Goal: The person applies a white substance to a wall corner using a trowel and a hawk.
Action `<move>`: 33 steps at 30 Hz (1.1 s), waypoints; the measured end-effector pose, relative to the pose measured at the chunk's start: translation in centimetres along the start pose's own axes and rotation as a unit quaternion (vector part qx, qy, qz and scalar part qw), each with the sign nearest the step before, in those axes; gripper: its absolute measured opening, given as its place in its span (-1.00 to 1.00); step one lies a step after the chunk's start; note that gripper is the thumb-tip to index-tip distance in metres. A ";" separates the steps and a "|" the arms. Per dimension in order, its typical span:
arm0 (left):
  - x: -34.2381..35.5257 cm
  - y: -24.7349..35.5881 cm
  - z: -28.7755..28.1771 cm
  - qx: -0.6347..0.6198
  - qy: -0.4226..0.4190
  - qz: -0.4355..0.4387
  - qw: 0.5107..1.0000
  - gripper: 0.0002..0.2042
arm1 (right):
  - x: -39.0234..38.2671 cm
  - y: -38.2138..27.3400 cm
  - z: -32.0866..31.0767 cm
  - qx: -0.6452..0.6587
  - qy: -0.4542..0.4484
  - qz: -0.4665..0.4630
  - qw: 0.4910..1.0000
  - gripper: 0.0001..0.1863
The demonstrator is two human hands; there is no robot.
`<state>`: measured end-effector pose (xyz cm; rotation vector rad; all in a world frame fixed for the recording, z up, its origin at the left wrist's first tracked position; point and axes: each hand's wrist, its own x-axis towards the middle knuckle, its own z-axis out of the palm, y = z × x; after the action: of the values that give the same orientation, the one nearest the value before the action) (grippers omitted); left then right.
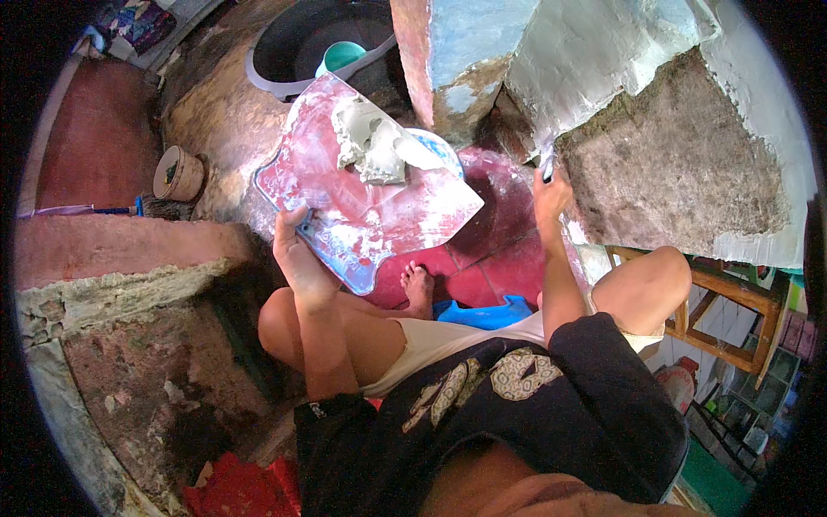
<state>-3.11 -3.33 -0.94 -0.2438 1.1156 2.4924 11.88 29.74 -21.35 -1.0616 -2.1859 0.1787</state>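
In the center, the left hand (295,250) pinches the lower-left edge of a red-and-white board (345,228), apparently held near level so the grey paste (372,142) stays put, near the right hand (551,196), which grips a small pale tool (548,153) at the patchy wall (672,164). At the upper left, a dark tub (276,88) holds a teal bowl (345,53); a pale bucket (183,181) stands farther left, its contents unclear.

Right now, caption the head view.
Left hand holds red board bearing grey paste; right hand grips pale tool at patchy grey wall.
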 end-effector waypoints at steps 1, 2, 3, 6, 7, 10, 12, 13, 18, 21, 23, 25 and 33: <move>0.0 0.0 -0.1 -0.004 -0.003 -0.001 1.000 -0.72 | -0.1 -0.6 0.0 -0.008 0.005 -0.013 1.000 -0.77; 0.0 -0.1 0.3 -0.008 -0.010 -0.005 1.000 -0.72 | 0.1 -0.4 0.9 0.030 0.018 -0.006 0.999 -0.78; -0.3 0.0 0.8 -0.011 -0.015 -0.008 1.000 -0.72 | 0.7 -1.0 1.2 0.030 0.009 -0.005 1.000 -0.79; -0.5 0.0 1.3 0.014 0.010 -0.002 1.000 -0.72 | 2.3 -1.8 1.8 0.044 -0.009 -0.002 0.999 -0.79; -0.5 0.1 1.3 0.029 0.025 0.003 0.999 -0.72 | 2.4 -1.3 1.8 0.033 -0.012 0.006 0.999 -0.79; -0.2 0.0 0.6 0.021 0.009 0.008 1.000 -0.72 | 2.3 0.2 1.5 0.018 -0.016 0.018 1.000 -0.79; -0.2 0.0 0.6 0.018 0.000 0.010 1.000 -0.72 | 1.7 1.0 0.8 -0.009 -0.009 0.026 1.000 -0.78; -0.1 0.0 0.5 0.016 -0.005 0.012 1.000 -0.71 | 1.2 1.3 0.5 -0.022 -0.005 0.029 0.999 -0.78; 0.0 -0.1 0.1 0.002 -0.005 0.001 1.000 -0.72 | 0.2 -0.5 -1.0 0.021 -0.010 -0.014 1.000 -0.79; -0.2 -0.1 1.0 0.000 -0.014 -0.006 1.000 -0.73 | 1.5 -0.9 -0.5 0.040 -0.045 0.026 0.998 -0.78; -0.1 -0.1 0.9 -0.002 -0.018 -0.007 1.000 -0.73 | 2.0 0.8 0.5 0.004 -0.046 0.010 0.999 -0.79; 0.1 -0.2 0.2 -0.002 -0.016 0.001 1.000 -0.73 | 2.0 1.1 0.6 -0.016 -0.044 0.023 0.999 -0.79; -0.3 -0.1 0.9 0.019 0.002 -0.006 1.000 -0.72 | 0.9 0.9 -1.3 -0.002 -0.043 -0.011 0.999 -0.77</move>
<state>-2.84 -2.73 -0.34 -0.2451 1.1578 2.4598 12.92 30.82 -20.22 -1.0483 -2.2742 0.2136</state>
